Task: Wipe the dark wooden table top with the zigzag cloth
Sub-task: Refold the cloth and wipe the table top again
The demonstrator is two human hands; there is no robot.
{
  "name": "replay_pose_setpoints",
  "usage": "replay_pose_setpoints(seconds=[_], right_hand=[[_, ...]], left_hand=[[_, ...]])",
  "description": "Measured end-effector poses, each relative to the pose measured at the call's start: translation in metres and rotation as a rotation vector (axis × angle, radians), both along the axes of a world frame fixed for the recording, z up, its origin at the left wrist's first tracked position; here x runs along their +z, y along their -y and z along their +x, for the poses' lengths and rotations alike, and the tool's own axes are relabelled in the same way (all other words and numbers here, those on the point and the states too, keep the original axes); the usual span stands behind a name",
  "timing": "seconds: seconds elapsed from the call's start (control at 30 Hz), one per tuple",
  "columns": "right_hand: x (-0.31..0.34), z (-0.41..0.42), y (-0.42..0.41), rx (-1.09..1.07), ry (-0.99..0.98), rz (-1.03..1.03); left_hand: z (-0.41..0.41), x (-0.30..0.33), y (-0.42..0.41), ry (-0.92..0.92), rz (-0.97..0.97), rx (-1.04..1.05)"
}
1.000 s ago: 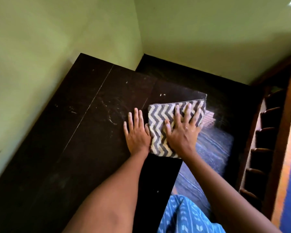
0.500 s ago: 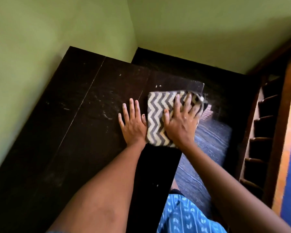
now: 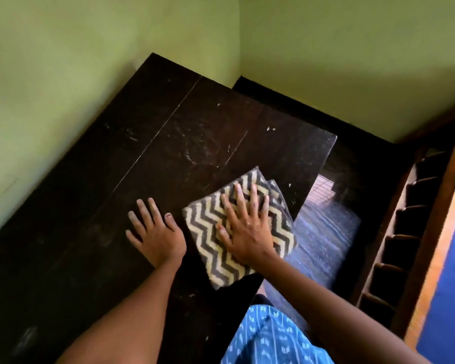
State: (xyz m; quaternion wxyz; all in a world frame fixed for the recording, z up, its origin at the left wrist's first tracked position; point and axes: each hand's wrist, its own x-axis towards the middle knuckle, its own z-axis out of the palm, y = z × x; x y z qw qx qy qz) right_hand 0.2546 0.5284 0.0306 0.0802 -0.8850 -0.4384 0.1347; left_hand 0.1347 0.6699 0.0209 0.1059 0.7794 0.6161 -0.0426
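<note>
A folded grey-and-cream zigzag cloth point(image 3: 208, 248) lies flat on the dark wooden table top point(image 3: 147, 158), near its right edge. My right hand point(image 3: 244, 227) presses down on the cloth, palm flat and fingers spread. Just left of the cloth, my left hand point(image 3: 155, 232) rests flat on the bare wood, fingers spread, holding nothing. White scuffs and specks mark the wood beyond the cloth.
Green walls point(image 3: 63, 74) close in the table on the left and at the back corner. To the right, the table edge drops to a dark glossy floor point(image 3: 323, 232). A dark wooden railing point(image 3: 405, 232) stands at the far right. Blue patterned clothing point(image 3: 268, 337) shows below.
The cloth and my right hand have slid back toward me from the table's far right corner, and the cloth has turned. My left hand now sits apart from the cloth.
</note>
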Motion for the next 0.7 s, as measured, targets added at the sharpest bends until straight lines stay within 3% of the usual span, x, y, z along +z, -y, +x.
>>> replay_pose_setpoints(seconds=[0.1,0.23,0.3,0.43,0.53,0.6,0.63,0.7], right_hand=[[-0.004,0.063,-0.044,0.106,0.046,-0.012],[-0.007,0.093,-0.097,-0.208,0.076,-0.06],[-0.003,0.058,-0.087,-0.114,0.062,-0.04],[-0.001,0.049,-0.064,0.351,0.047,-0.048],[-0.011,0.104,-0.13,0.107,0.071,-0.044],[-0.012,0.116,-0.182,-0.093,0.057,-0.044],[-0.01,0.108,-0.2,-0.093,0.064,-0.042],[-0.005,0.078,-0.218,0.165,0.072,-0.052]], left_hand=[[0.009,-0.004,-0.007,-0.008,0.028,0.008],[0.008,-0.005,-0.016,-0.018,0.067,-0.026],[0.008,-0.001,-0.016,0.007,0.057,-0.045],[0.006,0.002,-0.056,0.07,0.063,-0.015],[-0.003,-0.003,-0.11,0.051,0.048,0.249],[-0.008,-0.008,-0.136,0.039,0.053,0.257],[-0.009,-0.009,-0.144,0.033,0.062,0.243],[-0.006,-0.009,-0.161,0.053,0.068,0.265]])
